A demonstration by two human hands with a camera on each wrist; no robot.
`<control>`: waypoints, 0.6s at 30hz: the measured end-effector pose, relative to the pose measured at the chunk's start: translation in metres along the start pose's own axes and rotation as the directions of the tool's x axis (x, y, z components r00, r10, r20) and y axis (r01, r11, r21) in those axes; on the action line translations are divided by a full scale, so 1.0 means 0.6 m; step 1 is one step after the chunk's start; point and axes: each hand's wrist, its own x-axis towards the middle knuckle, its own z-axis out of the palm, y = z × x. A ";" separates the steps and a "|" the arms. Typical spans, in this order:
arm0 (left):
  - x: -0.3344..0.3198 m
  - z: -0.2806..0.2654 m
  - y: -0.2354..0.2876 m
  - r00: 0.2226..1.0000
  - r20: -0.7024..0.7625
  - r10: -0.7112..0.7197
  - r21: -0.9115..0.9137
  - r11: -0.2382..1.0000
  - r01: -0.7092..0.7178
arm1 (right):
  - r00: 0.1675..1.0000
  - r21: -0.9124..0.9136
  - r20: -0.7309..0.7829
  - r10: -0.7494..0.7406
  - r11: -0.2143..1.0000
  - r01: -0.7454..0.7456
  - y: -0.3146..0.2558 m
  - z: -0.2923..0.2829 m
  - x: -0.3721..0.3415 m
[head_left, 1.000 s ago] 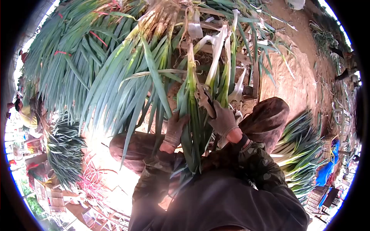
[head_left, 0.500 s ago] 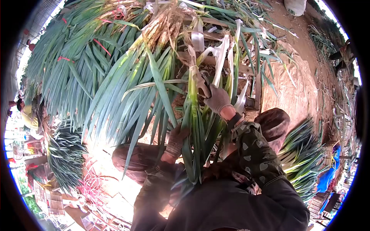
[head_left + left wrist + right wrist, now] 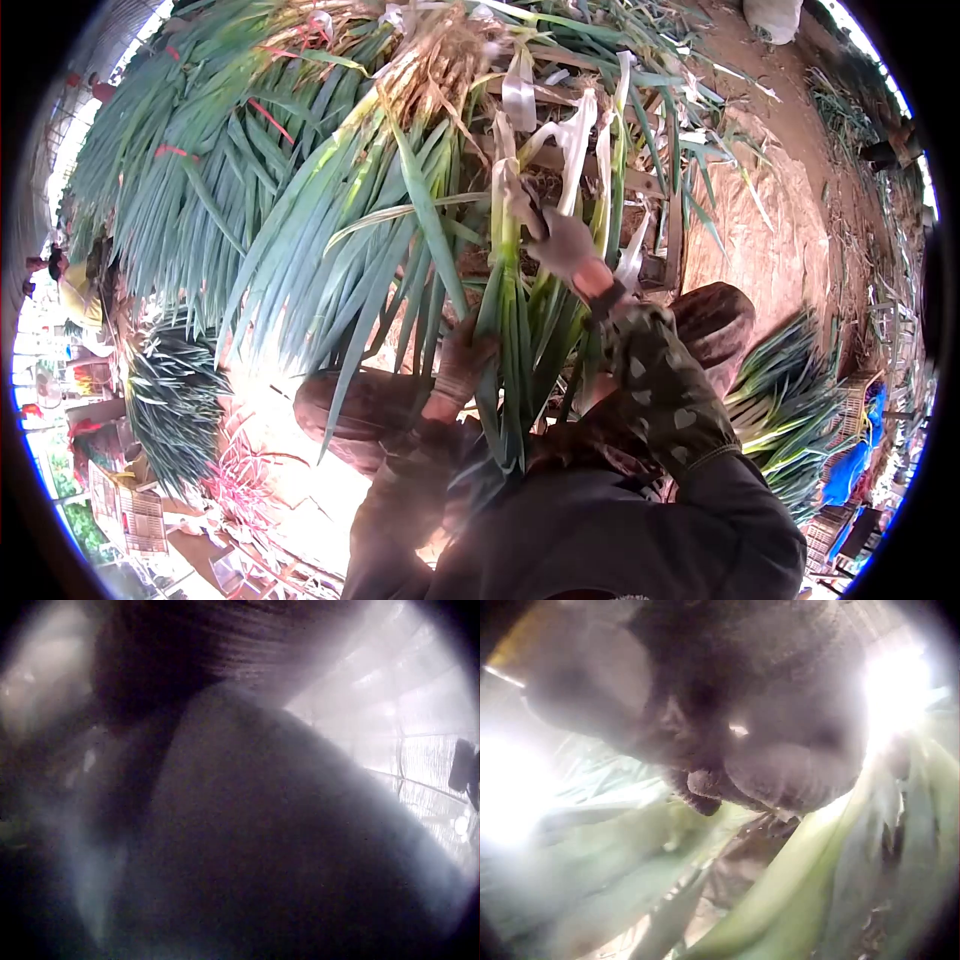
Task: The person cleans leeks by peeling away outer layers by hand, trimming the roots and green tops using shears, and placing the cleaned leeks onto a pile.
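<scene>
Leek-like plants with long green leaves [image 3: 512,350] and pale upper stalks [image 3: 503,205] stand before the person. My gloved left hand [image 3: 463,365] grips their leaves low on the left side. Higher up, my gloved right hand [image 3: 563,245] has curled fingers at a brownish strip [image 3: 518,200] beside the stalks; what it is stays unclear. The right wrist view shows the curled glove [image 3: 780,769] above a pale green stalk [image 3: 795,877]. In the left wrist view, a broad dark shape [image 3: 240,802] hides most of the left hand's work.
A large heap of leeks [image 3: 180,190] fills the upper left, with roots [image 3: 435,60] at top centre. Smaller piles lie at left [image 3: 170,400] and right [image 3: 785,405]. A brown sheet [image 3: 765,220] covers ground at right; bent knees [image 3: 715,320] flank the hands.
My right hand has moved up from beside the lower leaves to the pale stalks, its wrist turning. My left hand stays on the leaves, slightly lower in view.
</scene>
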 end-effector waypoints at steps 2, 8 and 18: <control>-0.007 0.014 0.044 0.999 0.003 0.041 0.098 0.994 -0.041 | 0.994 0.012 -0.022 -0.109 0.994 0.110 0.034 0.009 -0.075; -0.020 0.053 0.082 0.993 -0.021 0.120 0.302 0.947 -0.108 | 0.985 0.062 -0.017 -0.172 0.983 0.172 0.080 0.001 -0.305; -0.050 0.146 0.044 0.945 0.060 0.321 0.683 0.677 -0.273 | 0.988 -0.011 -0.115 -0.103 0.995 0.103 0.085 -0.035 -0.101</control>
